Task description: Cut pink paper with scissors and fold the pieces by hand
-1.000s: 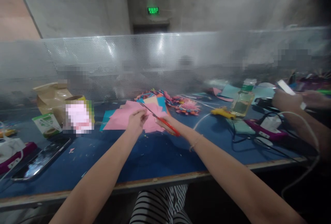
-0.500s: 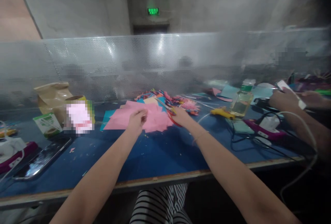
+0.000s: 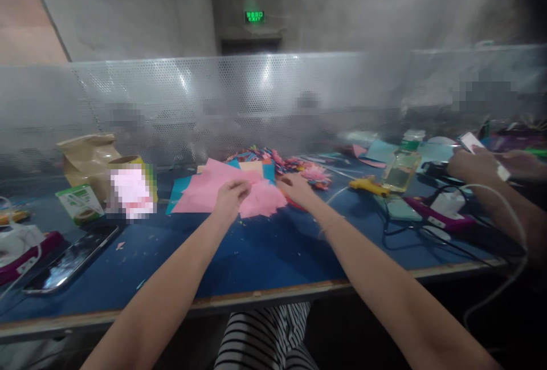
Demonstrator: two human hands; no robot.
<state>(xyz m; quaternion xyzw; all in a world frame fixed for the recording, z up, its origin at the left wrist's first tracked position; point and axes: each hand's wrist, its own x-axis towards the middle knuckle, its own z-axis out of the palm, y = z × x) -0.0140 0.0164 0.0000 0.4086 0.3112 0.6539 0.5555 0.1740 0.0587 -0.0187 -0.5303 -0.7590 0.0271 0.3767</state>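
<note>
Pink paper sheets (image 3: 205,187) lie fanned in a loose stack on the blue table, over blue and cream sheets. My left hand (image 3: 232,194) is closed, thumb and fingers pinching a piece of pink paper above the stack. Just right of the stack, my right hand (image 3: 298,190) is low over the table with bent, loosely parted fingers and nothing visible between them. A red scissors handle (image 3: 294,204) shows partly beneath it; the blades are hidden. Behind the paper lies a heap of multicoloured paper strips (image 3: 314,173).
A phone (image 3: 72,259), a green-and-white packet (image 3: 80,203) and a brown paper bag (image 3: 88,156) are on the left. To the right are a yellow glue gun (image 3: 368,187), a bottle (image 3: 400,170), a purple power strip (image 3: 442,216) with cables, and another person's hands (image 3: 465,167).
The scissors blades, earlier pointing up and left from my right hand, are no longer visible, and that hand's fingers have loosened. My left hand has shifted slightly right with the pink paper.
</note>
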